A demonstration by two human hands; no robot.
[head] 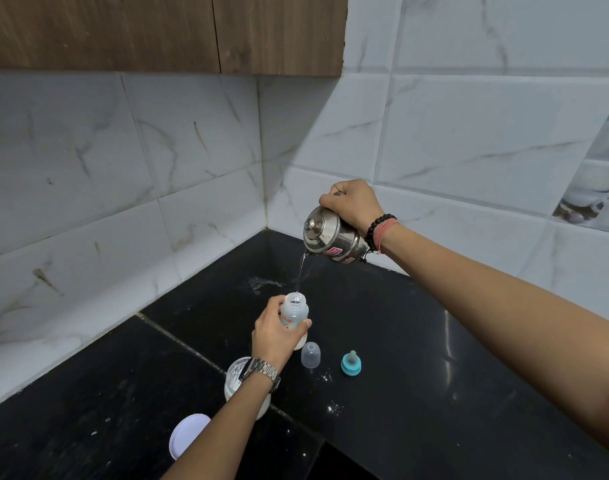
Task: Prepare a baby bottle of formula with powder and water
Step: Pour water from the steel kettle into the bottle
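Note:
A translucent baby bottle (295,310) stands upright on the black counter (417,375), with no cap on its mouth. My left hand (273,336) is wrapped around its body. My right hand (356,202) grips the handle of a small steel jug (331,237), tilted toward the left above the bottle. A thin stream of water (301,271) falls from the jug's spout into the bottle's mouth. Under my left wrist stands an open jar of white powder (237,379), partly hidden by the arm.
A clear bottle cap (310,355) and a teal ring with its teat (351,363) sit just right of the bottle. A white jar lid (187,438) lies near the front. Spilled powder specks dot the counter. Tiled walls meet in a corner behind; a wooden cabinet hangs above.

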